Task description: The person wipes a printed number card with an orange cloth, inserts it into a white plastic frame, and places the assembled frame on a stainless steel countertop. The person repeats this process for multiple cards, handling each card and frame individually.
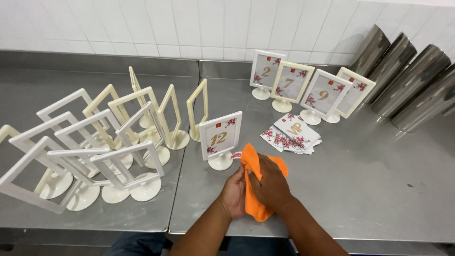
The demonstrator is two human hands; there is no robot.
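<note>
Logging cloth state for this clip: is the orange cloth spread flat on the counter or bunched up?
Bunched up. The orange cloth is crumpled between the left hand and right hand, not lying flat on the steel counter.

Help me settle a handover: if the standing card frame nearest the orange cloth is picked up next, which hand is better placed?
Probably the left hand: it lies just below the nearest frame's round base, on that side of the orange cloth. The right hand lies farther off, pressing on the cloth.
</note>
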